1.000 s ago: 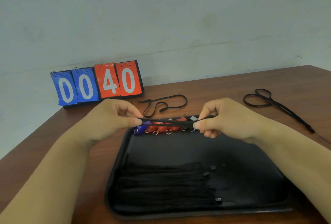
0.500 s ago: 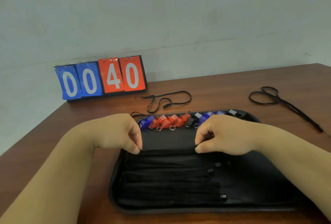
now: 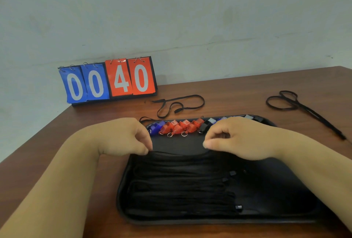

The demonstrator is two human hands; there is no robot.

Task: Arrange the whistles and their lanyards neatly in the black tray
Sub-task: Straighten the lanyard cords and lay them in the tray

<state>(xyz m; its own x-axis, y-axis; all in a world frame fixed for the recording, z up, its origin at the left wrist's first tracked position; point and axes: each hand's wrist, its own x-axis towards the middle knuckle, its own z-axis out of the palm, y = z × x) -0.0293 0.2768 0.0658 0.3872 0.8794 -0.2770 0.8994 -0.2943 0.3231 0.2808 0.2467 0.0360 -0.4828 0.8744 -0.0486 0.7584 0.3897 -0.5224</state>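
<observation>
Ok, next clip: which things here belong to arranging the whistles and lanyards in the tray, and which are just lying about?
Belongs to the job: black tray; row of whistles; folded lanyards in the tray; pinched lanyard between left hand and right hand; loose lanyard behind the tray; loose lanyard at far right.
Just lying about: flip scoreboard showing 00 40; wooden table underneath.

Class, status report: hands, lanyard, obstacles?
Left hand, right hand pinch one lanyard over black tray. Whistles lined at far edge. Two loose lanyards outside, not blocking.
</observation>
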